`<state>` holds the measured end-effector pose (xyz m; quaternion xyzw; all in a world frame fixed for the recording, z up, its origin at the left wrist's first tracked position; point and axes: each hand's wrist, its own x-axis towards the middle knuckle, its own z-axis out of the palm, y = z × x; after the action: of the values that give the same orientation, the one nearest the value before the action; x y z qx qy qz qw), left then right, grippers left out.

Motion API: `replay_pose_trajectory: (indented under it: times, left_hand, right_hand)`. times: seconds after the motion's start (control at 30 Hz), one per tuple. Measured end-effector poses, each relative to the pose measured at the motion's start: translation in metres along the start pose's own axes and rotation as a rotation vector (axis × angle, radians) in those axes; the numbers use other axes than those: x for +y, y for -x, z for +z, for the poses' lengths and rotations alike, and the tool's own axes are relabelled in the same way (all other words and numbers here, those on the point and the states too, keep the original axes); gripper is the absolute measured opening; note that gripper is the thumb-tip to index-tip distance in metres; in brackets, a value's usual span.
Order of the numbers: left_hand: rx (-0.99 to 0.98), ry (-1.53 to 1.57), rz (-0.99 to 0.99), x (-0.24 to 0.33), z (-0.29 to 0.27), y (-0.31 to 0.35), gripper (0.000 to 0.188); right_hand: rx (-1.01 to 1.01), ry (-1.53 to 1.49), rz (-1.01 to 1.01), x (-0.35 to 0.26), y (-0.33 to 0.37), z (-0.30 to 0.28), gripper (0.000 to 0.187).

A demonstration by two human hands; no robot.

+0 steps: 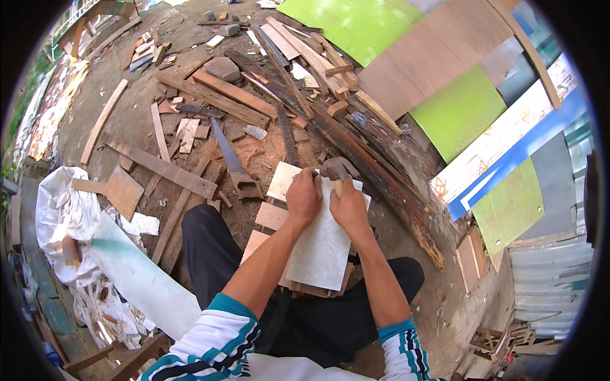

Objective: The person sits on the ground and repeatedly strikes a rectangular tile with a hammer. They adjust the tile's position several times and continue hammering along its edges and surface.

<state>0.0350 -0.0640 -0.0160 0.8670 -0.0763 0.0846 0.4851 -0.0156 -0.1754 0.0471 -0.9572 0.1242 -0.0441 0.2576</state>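
1. Your right hand (pixel 348 206) was closed around the handle of a hammer (pixel 337 169), its head just beyond your fingers at 12 o'clock.
2. Your left hand (pixel 305 198) had its fingers curled at the board's upper left edge; whether they pinched anything, I could not tell.
3. That grey-white board (pixel 323 247) lay in front of you, its far end between your hands and the rest stretching toward 6 o'clock, on top of pale wooden slats (pixel 271 216).
4. Close by, the hammer head sat just beside your left fingertips at 3 o'clock, and your hands hid part of the board's far end.
5. At 9 o'clock from your left hand lay a handsaw (pixel 246 185), its blade pointing toward 11.
6. Dark, weathered beams (pixel 375 174) slanted past your right hand from 12 to 4 o'clock.
7. Farther off, a white sack (pixel 54 206) slumped at 9, a green panel (pixel 459 114) lay at 2, and corrugated metal (pixel 548 279) stood near 4.
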Motion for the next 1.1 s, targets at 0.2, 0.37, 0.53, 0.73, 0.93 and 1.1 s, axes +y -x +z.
replay_pose_trajectory:
  times: [0.2,0.37,0.53,0.73,0.93,1.1]
  left_hand:
    - [0.018,-0.023,-0.009,-0.001,-0.001,0.0,0.021]
    - [0.02,-0.163,0.047,0.001,-0.004,0.004,0.029]
    - [-0.187,-0.258,-0.152,0.019,-0.016,0.009,0.042]
    - [-0.079,-0.46,-0.001,0.029,-0.008,0.059,0.064]
    - [-0.113,-0.431,-0.057,0.044,-0.015,0.061,0.07]
    - [-0.112,-0.377,-0.079,0.042,-0.017,0.062,0.069]
  right_hand:
    - [0.095,-0.137,0.133,0.012,0.015,0.003,0.042]
    - [0.127,-0.239,0.132,0.027,0.015,0.003,0.045]
    - [0.058,-0.244,0.212,0.025,0.016,0.0,0.05]
    - [0.075,-0.272,0.094,0.035,0.014,0.01,0.052]
    - [0.056,-0.248,-0.002,0.042,0.005,0.003,0.042]
    - [0.037,-0.204,-0.148,0.01,-0.007,-0.025,0.054]
